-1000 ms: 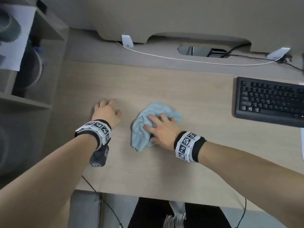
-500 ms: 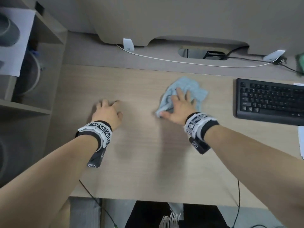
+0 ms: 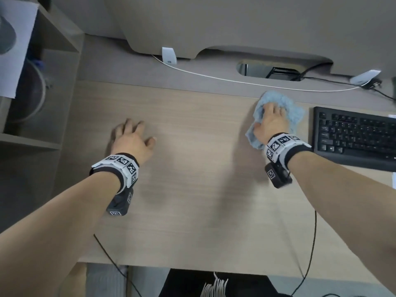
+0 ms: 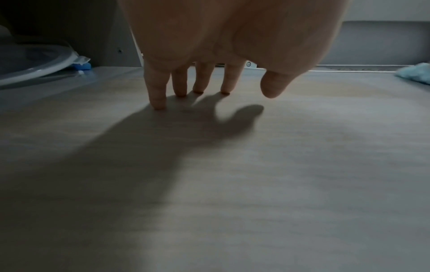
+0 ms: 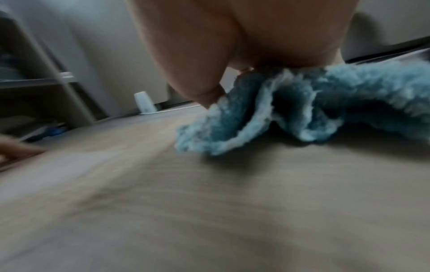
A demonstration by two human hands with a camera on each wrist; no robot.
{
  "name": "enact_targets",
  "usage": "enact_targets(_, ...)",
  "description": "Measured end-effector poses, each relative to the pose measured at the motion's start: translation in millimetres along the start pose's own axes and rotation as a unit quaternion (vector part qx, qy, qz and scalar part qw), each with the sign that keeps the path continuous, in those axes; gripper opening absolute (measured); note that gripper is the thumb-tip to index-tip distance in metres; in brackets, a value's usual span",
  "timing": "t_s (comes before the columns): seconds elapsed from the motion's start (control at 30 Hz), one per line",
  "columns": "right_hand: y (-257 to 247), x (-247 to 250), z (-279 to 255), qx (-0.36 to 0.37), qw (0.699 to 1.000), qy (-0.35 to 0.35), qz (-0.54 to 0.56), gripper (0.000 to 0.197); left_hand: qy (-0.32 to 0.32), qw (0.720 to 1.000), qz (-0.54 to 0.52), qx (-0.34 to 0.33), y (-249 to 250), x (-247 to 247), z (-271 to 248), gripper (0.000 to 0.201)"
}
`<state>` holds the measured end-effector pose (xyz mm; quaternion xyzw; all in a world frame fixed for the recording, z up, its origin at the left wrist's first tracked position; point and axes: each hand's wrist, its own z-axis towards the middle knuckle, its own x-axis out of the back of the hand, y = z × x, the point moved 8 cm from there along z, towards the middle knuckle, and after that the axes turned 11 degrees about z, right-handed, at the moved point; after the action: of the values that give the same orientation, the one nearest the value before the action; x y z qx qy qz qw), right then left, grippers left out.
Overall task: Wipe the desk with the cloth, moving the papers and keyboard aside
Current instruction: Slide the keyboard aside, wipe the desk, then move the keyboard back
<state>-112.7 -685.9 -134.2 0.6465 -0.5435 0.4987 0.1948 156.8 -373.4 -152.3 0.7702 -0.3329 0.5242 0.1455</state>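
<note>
A crumpled light blue cloth (image 3: 292, 111) lies on the pale wooden desk (image 3: 203, 200) at the far right, just left of the black keyboard (image 3: 353, 133). My right hand (image 3: 272, 120) presses down on the cloth, fingers stretched over it and thumb at its left fold. In the right wrist view the cloth (image 5: 302, 114) bunches under my palm and hides my fingers. My left hand (image 3: 130, 136) holds nothing. Its spread fingertips (image 4: 160, 104) rest on the bare desk at the left. A white sliver of paper (image 3: 393, 179) shows at the right edge.
An open shelf unit (image 3: 32, 142) stands at the left, with a grey round lid (image 4: 35, 62) inside it. A white cable (image 3: 235, 81) runs along the darker back strip, past a cable cut-out (image 3: 270, 71). Black cords (image 3: 311, 243) hang over the front edge.
My right hand has swept the cloth from the middle of the desk to the far right, up to the keyboard. My left hand stays put, its fingers spread a little more.
</note>
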Motion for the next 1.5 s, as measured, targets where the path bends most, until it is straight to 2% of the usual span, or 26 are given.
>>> enact_targets(0.1, -83.9, -36.9, -21.8, 0.131, 0.989, -0.064, -0.016, 0.071, -0.006, 1.0, 0.006, 0.001, -0.8, 1.3, 0.0, 0.068)
enact_targets(0.17, -127.5, -67.6, -53.7, 0.24, 0.964, -0.108, -0.023, 0.073, -0.017, 1.0, 0.007, 0.0, -2.8, 1.8, -1.8, 0.068)
enact_targets(0.2, -136.2, -78.1, -64.4, 0.279, 0.952, -0.121, -0.033, 0.072, -0.018, 1.0, 0.009, -0.002, -3.1, 3.3, -1.2, 0.067)
enact_targets(0.27, -129.1, -76.7, -67.1, 0.31, 0.942, -0.124, -0.039, 0.069, -0.024, 1.0, 0.015, -0.007, -4.2, 4.0, 0.3, 0.065)
enact_targets(0.33, -103.0, -56.0, -47.0, 0.277, 0.955, -0.101, -0.02, 0.067, -0.029, 0.999, 0.021, -0.005, -5.0, 4.3, 0.7, 0.065)
enact_targets(0.43, -64.2, -16.7, -10.7, 0.171, 0.982, -0.063, 0.04, 0.067, -0.036, 0.999, 0.021, -0.004, -1.5, 1.9, -2.1, 0.066)
enact_targets(0.5, -73.9, -5.6, 1.9, 0.154, 0.986, -0.049, 0.042, 0.07, -0.034, 0.999, 0.017, 0.006, -0.4, 3.6, -4.6, 0.066)
enact_targets(0.57, -103.8, -15.2, 4.1, 0.174, 0.983, -0.063, 0.021, 0.08, -0.037, 0.999, 0.012, 0.009, 0.8, 5.2, -6.3, 0.066)
enact_targets(0.67, -165.2, -59.5, -18.7, 0.275, 0.953, -0.106, -0.063, 0.094, -0.038, 0.999, 0.0, 0.02, -1.3, 7.6, -7.6, 0.068)
enact_targets(0.73, -193.0, -83.4, -44.4, 0.342, 0.926, -0.124, -0.102, 0.093, -0.029, 0.999, -0.002, 0.022, -0.4, 9.2, -8.4, 0.07)
enact_targets(0.83, -190.4, -96.7, -64.9, 0.391, 0.904, -0.15, -0.084, 0.076, -0.024, 0.999, -0.013, 0.02, -1.1, 11.2, -9.5, 0.072)
enact_targets(0.9, -170.4, -84.9, -57.4, 0.385, 0.913, -0.13, -0.049, 0.065, -0.021, 0.999, -0.019, 0.022, -0.9, 13.1, -11.5, 0.072)
enact_targets(1.03, -145.2, -63.8, -22.4, 0.294, 0.949, -0.092, -0.066, 0.067, -0.012, 0.999, -0.045, 0.012, -2.0, 18.3, -14.1, 0.07)
enact_targets(1.13, -175.2, -69.6, -19.0, 0.28, 0.955, -0.062, -0.081, 0.066, -0.001, 0.99, -0.138, 0.026, -19.8, 32.8, -18.2, 0.067)
enact_targets(1.23, -226.3, -94.7, -22.7, 0.275, 0.956, -0.059, -0.086, 0.068, 0.037, 0.977, -0.184, 0.103, -66.7, 38.2, -33.3, 0.06)
enact_targets(1.3, -269.2, -124.6, -50.0, 0.322, 0.936, -0.085, -0.113, 0.074, 0.049, 0.973, -0.167, 0.15, -105.9, 26.0, -51.2, 0.056)
enact_targets(1.37, -298.7, -158.7, -96.5, 0.421, 0.889, -0.125, -0.132, 0.077, 0.042, 0.972, -0.15, 0.177, -136.5, 9.8, -66.5, 0.054)
enact_targets(1.43, -302.7, -188.2, -143.1, 0.507, 0.83, -0.172, -0.158, 0.072, 0.026, 0.968, -0.146, 0.201, -159.1, -3.4, -77.8, 0.053)
enact_targets(1.5, -293.3, -190.8, -152.7, 0.535, 0.805, -0.191, -0.168, 0.069, 0.01, 0.968, -0.142, 0.206, -170.4, -14.1, -82.2, 0.053)
